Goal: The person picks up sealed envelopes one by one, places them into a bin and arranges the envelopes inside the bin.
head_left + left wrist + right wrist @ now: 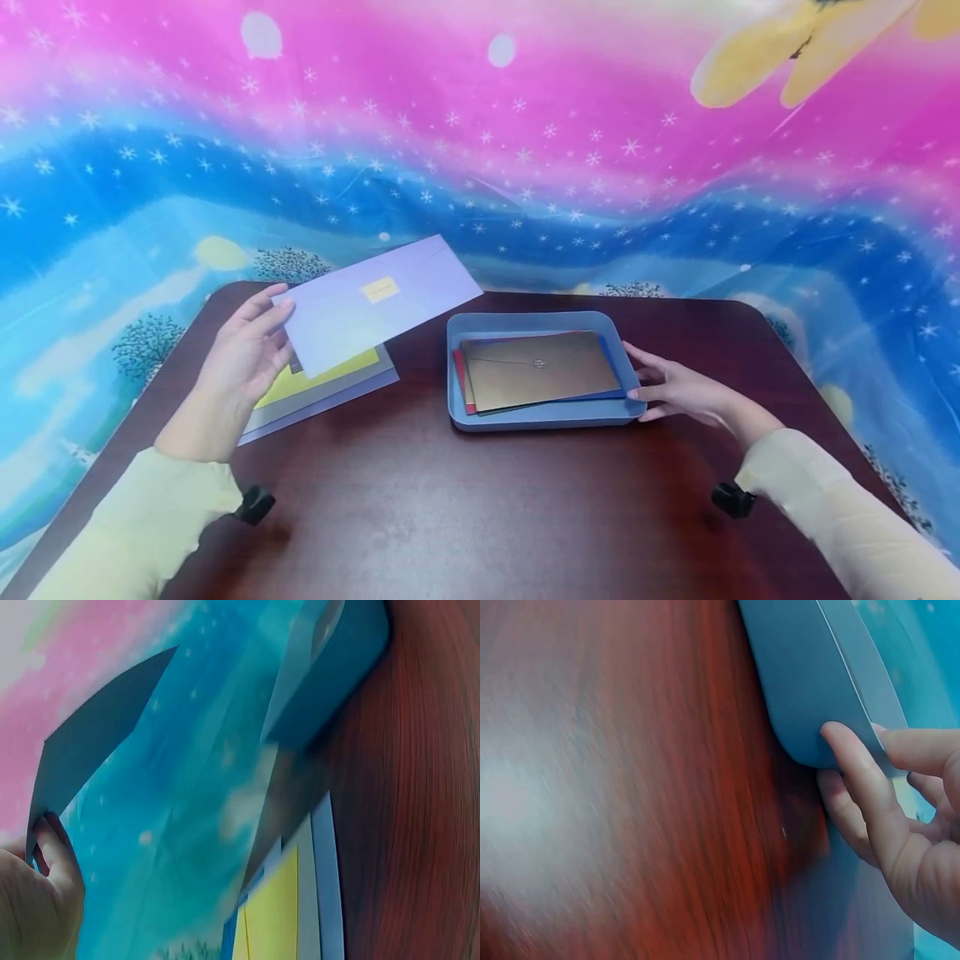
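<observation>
My left hand (pixel 243 350) pinches a lavender envelope (pixel 337 321) by its left end and holds it raised and tilted; a small yellow label is on its face. Beneath it lies a stack with a yellow envelope (pixel 330 375) on top of grey and lavender ones, partly hidden by the raised envelope. A blue-grey tray (pixel 547 417) holds several envelopes, a gold envelope (pixel 540 379) uppermost, with red and blue edges showing under it. My right hand (pixel 686 392) touches the tray's right front corner, its fingers extended along the outer wall.
Everything stands on a dark reddish-brown table (pixel 465 508) with rounded far corners. Behind it hangs a pink and blue backdrop cloth (pixel 480 167) with snowflakes. A black wrist device (pixel 255 504) shows below the left sleeve, and another one (pixel 732 500) at the right.
</observation>
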Available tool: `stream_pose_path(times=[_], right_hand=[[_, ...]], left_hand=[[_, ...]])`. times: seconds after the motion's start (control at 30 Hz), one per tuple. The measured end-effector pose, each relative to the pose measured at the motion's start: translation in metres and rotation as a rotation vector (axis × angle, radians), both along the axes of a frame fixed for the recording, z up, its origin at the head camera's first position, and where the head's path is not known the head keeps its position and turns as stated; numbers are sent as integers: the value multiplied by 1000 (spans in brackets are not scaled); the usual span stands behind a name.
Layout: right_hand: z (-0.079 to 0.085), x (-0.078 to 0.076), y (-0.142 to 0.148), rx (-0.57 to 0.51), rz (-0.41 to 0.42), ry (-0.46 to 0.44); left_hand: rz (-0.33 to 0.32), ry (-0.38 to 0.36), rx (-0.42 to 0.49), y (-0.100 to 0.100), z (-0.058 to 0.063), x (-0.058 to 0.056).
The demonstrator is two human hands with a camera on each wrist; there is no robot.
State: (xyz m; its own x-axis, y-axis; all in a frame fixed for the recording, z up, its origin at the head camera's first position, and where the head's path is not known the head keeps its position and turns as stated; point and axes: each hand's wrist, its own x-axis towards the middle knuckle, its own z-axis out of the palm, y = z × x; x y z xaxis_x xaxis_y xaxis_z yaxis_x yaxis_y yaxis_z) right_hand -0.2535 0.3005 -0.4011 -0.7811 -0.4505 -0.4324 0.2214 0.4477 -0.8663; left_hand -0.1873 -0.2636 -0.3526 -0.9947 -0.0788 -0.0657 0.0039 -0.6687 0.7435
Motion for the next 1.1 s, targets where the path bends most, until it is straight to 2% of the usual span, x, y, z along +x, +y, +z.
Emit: stream_pose_path(times=[0.23,0.43,0.6,0.77,0.9,1.1], right_hand=[[-1,3,-10,-22,6,-8],[-2,3,-9,-38,-4,-20],[-1,2,-11,-24,-3,-17],[0,2,-13,-19,-4,-20],[-1,2,-11,-23,-4,-19],[0,2,-10,-35,-13,-27]], left_hand=[[-94,-67,-82,40,11,-3],[-153,-107,-147,76,10,-12],[-201,-157,-205,104,3,-22],[-227,-222,-212,127,-10,-33],[-250,-266,-252,141,-18,-39],[-291,-284,-300,156,-31,-46]])
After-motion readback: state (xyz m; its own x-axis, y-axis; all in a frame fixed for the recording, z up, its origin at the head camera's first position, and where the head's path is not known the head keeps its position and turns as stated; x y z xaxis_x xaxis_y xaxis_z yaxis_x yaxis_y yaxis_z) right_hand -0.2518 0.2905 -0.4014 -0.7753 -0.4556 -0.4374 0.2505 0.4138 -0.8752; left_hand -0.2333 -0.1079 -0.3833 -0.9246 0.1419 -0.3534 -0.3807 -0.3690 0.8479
